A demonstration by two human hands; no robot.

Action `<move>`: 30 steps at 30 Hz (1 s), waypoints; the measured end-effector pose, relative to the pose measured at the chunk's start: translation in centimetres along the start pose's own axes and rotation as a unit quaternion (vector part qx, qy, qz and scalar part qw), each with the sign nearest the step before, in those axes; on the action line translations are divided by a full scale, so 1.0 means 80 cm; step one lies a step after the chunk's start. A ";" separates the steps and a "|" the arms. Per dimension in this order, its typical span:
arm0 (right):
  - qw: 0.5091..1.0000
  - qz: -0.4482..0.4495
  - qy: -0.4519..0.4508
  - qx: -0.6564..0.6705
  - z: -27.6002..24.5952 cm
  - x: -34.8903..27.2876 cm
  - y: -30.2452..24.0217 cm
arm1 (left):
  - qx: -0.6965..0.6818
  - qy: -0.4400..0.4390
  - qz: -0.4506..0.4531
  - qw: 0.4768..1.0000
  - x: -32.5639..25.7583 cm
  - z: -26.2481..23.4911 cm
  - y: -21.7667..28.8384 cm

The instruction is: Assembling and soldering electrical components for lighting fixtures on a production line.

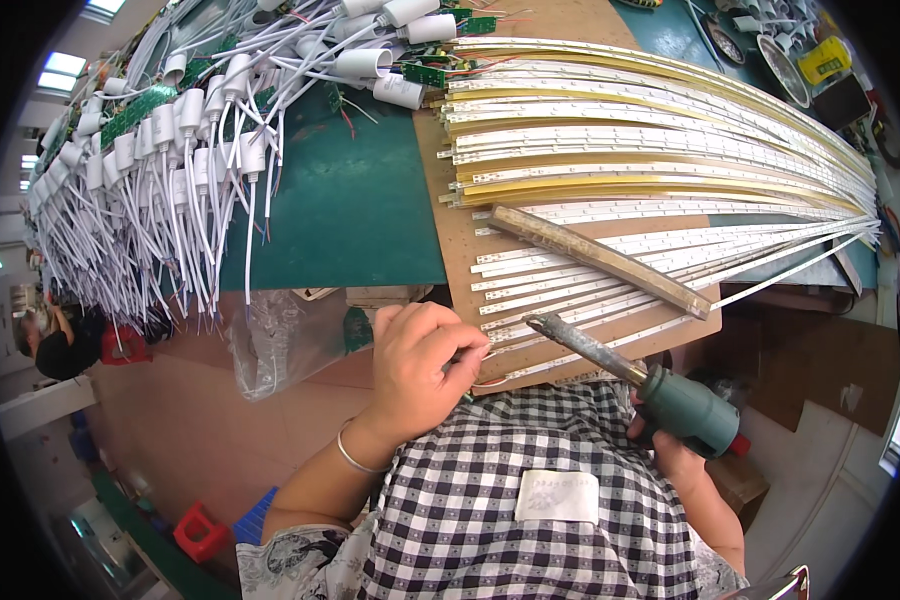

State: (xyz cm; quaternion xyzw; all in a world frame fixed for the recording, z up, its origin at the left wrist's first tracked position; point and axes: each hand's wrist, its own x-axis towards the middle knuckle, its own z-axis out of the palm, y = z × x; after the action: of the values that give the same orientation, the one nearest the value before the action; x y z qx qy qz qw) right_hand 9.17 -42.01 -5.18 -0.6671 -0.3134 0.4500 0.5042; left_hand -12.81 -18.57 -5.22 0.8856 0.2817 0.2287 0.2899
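My left hand point(425, 365) is at the near edge of the brown board point(460, 240), its thumb and forefinger pinched together. What they hold is too hidden to make out. Beside the fingertips lie the ends of white LED strips point(530, 345), with a short reddish wire point(490, 383) by the nearest one. My right hand point(676, 458) is wrapped round the green handle of a soldering iron point(695, 410). The iron's dark, thick tip points up and left, over the near strips. A long, worn bar point(600, 260) lies slantwise across the strips.
White lamp caps point(253, 155) with cables and green circuit boards point(140, 110) are heaped on the green tabletop point(350, 220) at left. Stacked LED strips point(610, 120) fan out rightward. A yellow container point(825, 60) stands far right. A plastic bag point(270, 345) hangs below the table edge.
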 end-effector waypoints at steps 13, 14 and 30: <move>0.988 -0.069 -0.048 -0.128 -0.003 0.003 -0.001 | -0.080 -0.007 -0.084 0.993 -0.006 0.005 0.003; 0.991 -0.063 -0.047 -0.110 -0.002 0.002 0.000 | -0.078 -0.006 -0.081 0.994 -0.006 0.005 0.002; 0.989 -0.015 -0.044 -0.143 -0.003 -0.006 0.003 | 0.057 -0.040 0.158 0.985 0.007 -0.008 -0.007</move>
State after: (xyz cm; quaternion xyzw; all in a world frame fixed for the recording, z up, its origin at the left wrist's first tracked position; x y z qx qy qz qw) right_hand 9.22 -42.55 -5.23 -0.7074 -0.4064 0.4220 0.3954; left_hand -12.96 -17.60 -4.93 0.9425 0.1388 0.2201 0.2097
